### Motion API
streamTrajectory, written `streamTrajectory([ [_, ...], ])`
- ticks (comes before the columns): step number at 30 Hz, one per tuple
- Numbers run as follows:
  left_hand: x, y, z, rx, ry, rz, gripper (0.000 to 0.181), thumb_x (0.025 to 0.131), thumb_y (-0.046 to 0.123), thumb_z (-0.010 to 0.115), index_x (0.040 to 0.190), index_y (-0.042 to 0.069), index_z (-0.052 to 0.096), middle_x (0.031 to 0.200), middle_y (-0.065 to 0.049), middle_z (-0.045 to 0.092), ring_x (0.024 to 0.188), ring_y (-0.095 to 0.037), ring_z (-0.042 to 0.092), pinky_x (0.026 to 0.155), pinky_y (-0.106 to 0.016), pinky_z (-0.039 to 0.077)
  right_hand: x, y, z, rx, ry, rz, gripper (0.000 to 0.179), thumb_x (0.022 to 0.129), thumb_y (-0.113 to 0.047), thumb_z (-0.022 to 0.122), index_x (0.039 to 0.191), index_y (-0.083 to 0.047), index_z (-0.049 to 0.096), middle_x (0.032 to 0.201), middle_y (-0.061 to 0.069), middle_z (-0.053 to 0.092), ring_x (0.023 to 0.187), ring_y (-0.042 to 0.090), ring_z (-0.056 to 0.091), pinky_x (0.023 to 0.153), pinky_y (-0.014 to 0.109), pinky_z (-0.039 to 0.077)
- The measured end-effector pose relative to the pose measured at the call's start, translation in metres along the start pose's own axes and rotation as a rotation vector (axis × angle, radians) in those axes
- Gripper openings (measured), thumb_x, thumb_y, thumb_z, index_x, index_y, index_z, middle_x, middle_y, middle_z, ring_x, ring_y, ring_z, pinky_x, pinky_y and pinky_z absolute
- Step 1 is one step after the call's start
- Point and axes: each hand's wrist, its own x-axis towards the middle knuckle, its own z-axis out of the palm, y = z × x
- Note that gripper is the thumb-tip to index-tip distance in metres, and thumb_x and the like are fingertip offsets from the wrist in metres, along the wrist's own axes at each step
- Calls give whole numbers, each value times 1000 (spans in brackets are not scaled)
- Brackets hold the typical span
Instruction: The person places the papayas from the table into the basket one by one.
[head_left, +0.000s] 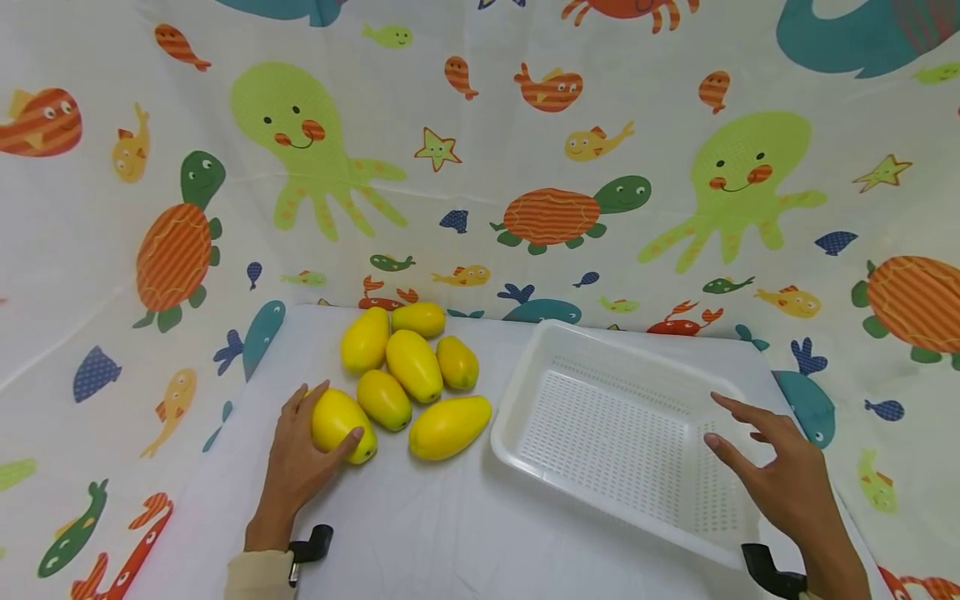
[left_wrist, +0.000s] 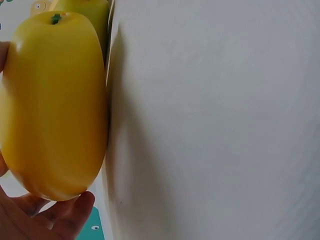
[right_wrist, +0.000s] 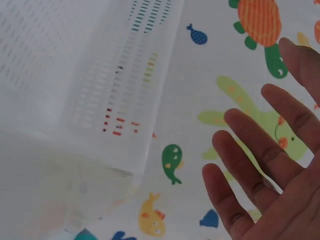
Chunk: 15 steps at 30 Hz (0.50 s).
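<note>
My left hand [head_left: 303, 454] grips a yellow mango [head_left: 337, 421], its thumb along the near side and its fingers around the far left side. Seen close in the left wrist view, this mango [left_wrist: 57, 105] has a small green stem mark at one end, with fingertips touching the other end. Several more yellow mangoes [head_left: 414, 365] lie grouped just beyond and to the right of it. Over the right end of a white perforated plastic basket [head_left: 517, 417], my right hand [head_left: 783, 475] hovers with fingers spread and holds nothing. The right wrist view shows these spread fingers [right_wrist: 265, 155] apart from the basket wall.
A white cloth [head_left: 450, 533] covers the table under the mangoes and basket. Behind and at both sides hangs a curtain [head_left: 420, 200] printed with sea animals. The basket stands at an angle right of the mangoes, with its mesh floor showing.
</note>
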Motion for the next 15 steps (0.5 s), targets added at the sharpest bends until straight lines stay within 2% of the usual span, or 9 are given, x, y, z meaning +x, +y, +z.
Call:
streamTrajectory([
  [7, -2, 0, 1, -4, -7, -2, 96, 92, 56, 76, 169, 21, 30, 174, -25, 21, 152, -53, 32, 116, -79, 33, 2, 23, -9, -3, -114, 158, 74, 96, -44, 79, 161, -26, 48, 161, 27, 48, 133, 58, 50, 95, 77, 50],
  [15, -3, 1, 1, -18, -18, -27, 103, 90, 58, 76, 170, 20, 24, 175, -25, 18, 152, -54, 32, 117, -79, 32, 1, 44, -10, 12, -163, 256, 80, 96, -48, 77, 164, -25, 42, 165, 29, 41, 135, 59, 48, 99, 75, 50],
])
